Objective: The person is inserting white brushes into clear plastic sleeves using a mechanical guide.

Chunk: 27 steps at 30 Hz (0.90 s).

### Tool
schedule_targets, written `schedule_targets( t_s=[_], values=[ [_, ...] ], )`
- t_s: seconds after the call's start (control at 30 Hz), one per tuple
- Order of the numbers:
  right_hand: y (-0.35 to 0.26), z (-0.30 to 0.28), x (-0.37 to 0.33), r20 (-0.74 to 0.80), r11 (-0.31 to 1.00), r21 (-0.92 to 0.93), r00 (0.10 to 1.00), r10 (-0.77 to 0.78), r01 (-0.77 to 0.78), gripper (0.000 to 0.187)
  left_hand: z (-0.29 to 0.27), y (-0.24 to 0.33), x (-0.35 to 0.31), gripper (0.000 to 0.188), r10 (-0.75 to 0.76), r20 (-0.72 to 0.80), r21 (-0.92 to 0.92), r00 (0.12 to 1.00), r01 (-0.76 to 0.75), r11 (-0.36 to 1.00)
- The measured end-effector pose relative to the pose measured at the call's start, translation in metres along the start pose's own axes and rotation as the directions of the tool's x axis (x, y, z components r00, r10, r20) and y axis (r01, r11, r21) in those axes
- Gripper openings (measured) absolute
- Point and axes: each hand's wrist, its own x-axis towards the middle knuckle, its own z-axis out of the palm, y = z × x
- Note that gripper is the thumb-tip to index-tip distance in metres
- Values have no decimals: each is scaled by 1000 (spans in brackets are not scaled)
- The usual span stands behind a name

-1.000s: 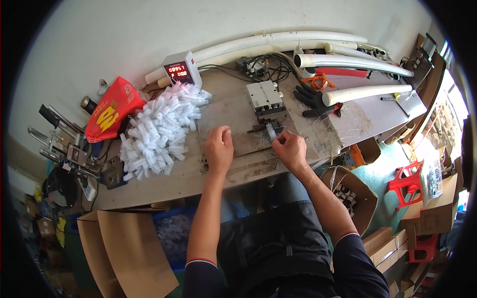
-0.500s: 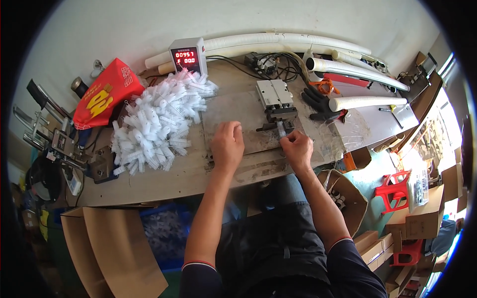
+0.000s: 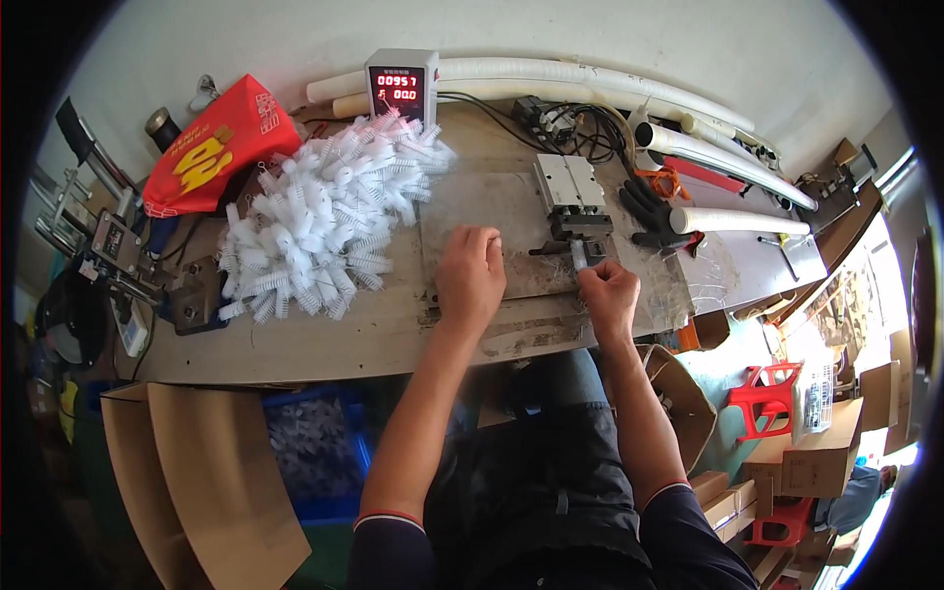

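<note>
My right hand (image 3: 610,295) is closed in a pinch on the near end of a small white bristle brush (image 3: 579,258). The brush's far end meets the dark jaw of a small metal clamping fixture (image 3: 572,192) with a pale block on top. My left hand (image 3: 472,278) hovers over the worktable (image 3: 295,359), to the left of the fixture. Its fingers are curled together, and whatever they may hold is hidden. Farther left lies a large heap of white spiral brushes (image 3: 324,211), apart from both hands.
Behind the heap stand a counter box with red lit digits (image 3: 401,88) and a red bag (image 3: 221,147). Long white tubes (image 3: 590,79) line the wall. A black glove (image 3: 649,211) lies right of the fixture. Below the table edge are a cardboard box (image 3: 216,482) and a blue bin (image 3: 329,506).
The whole view has shifted, so the table's things appear farther right. Both hands keep nearly the same pose and place by the fixture; the right still pinches the brush.
</note>
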Motion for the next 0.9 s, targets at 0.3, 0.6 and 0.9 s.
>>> schedule_targets(
  t_s=[0.3, 0.6, 0.9],
  values=[
    [0, -1, 3, -19, 1000, 1, 1000, -1, 1, 25, -4, 6, 6, 15, 139, -126, 75, 982, -130, 989],
    [19, -21, -15, 14, 958, 285, 1000, -24, 19, 25, -3, 15, -2, 14, 216, 127, 61, 968, -225, 972],
    [19, -18, -19, -47, 945, 306, 993, -106, 116, 23, 26, 33, 0, 24, 300, 277, 107, 913, -340, 934]
  ],
)
